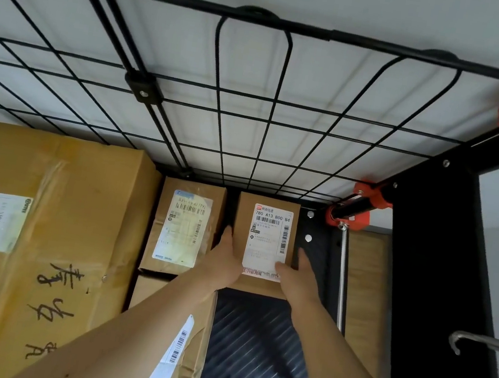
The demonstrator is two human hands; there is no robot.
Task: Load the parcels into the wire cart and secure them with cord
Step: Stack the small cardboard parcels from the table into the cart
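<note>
Brown cardboard fills the lower left of the frame, where a large box already sits in the wire cart. At centre, a small box is sandwiched between the left hand and the right hand. Each lies flat against an opposite side with fingers straight, the right thumb resting on the white label. Held that way it can drop into the gap beside the labelled box, snug against the mesh wall. This probably packs the load tight and leaves the ribbed black floor for more. Whether it touches down yet, I cannot tell. At the right edge a hooked cord lies unused.
</note>
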